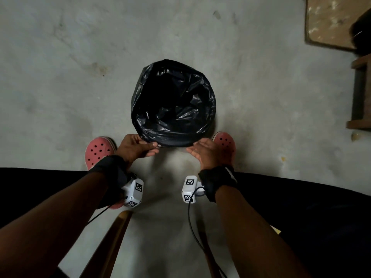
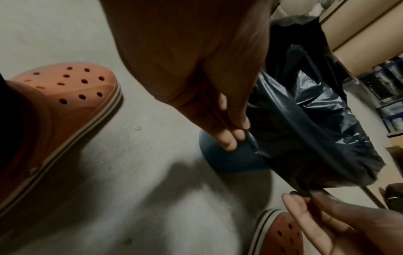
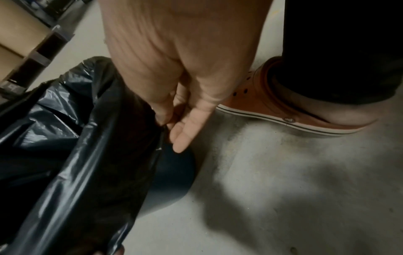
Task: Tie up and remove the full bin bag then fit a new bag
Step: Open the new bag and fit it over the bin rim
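Left shoe (image 1: 98, 152) planted on concrete floor (image 1: 60, 87), beside bin.

Left hand (image 1: 136, 146) pinches near hem of black bag (image 1: 173, 103), thumb over fingers.

Bag lines blue bin (image 2: 231, 158), mouth folded over rim, bin standing on floor between both feet.

Right hand (image 1: 204, 150) mostly open, thumb and forefinger nipping same hem; other fingers straight.

Risks, my guess: thin film could tear if pulled against rim; uneven tug could tip light bin; loose hem could slip back inside.
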Motion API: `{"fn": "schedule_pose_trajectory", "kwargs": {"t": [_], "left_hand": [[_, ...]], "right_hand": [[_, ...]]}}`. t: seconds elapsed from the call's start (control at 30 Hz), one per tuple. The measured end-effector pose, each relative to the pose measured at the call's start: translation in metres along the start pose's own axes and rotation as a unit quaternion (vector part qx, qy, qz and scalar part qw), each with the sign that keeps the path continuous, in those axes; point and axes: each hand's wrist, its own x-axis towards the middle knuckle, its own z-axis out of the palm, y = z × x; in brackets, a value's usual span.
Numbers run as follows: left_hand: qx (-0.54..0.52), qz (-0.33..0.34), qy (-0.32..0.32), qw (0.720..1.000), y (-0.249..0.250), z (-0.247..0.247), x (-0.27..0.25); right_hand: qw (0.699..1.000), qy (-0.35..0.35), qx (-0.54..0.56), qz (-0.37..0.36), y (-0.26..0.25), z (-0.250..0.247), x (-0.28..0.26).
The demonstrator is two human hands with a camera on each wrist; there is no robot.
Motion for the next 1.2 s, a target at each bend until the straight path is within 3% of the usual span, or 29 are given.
{"fn": "schedule_pose_trajectory", "kwargs": {"t": [0.3,0.5,0.6,0.73,0.8,0.87,0.93,1.07,1.13,1.2], "left_hand": [[0.047,-0.031,0.102,0.993,-0.018,0.013,0.045],[0.051,-0.004,0.095,0.994,-0.007,0.012,0.037],[0.022,0.036,0.131,0.991,0.008,0.002,0.026],[-0.044,0.138,0.227,0.963,0.036,-0.015,0.023],[0.042,0.218,0.247,0.943,0.053,-0.015,0.024],[0.168,0.274,0.236,0.917,0.069,-0.013,0.031],[0.251,0.287,0.223,0.897,0.086,-0.013,0.04],[0.294,0.306,0.239,0.874,0.11,-0.018,0.055],[0.27,0.288,0.253,0.883,0.112,-0.025,0.067],[0.216,0.242,0.235,0.916,0.107,-0.037,0.085]], "right_hand": [[0.995,0.069,-0.067,0.019,0.012,0.012,0.022],[0.993,0.018,-0.097,0.071,-0.004,0.012,0.026],[0.998,0.016,-0.032,0.047,-0.02,-0.001,0.028],[0.987,0.155,-0.029,-0.039,-0.043,-0.004,0.041],[0.983,0.168,-0.034,-0.066,-0.056,0.002,0.05],[0.984,0.137,-0.088,-0.075,-0.069,0.005,0.064],[0.979,0.106,-0.149,-0.086,-0.08,0.009,0.076],[0.98,0.079,-0.166,-0.079,-0.106,0.023,0.078],[0.982,0.072,-0.158,-0.071,-0.106,0.022,0.085],[0.981,0.069,-0.156,-0.096,-0.104,0.02,0.091]]}}
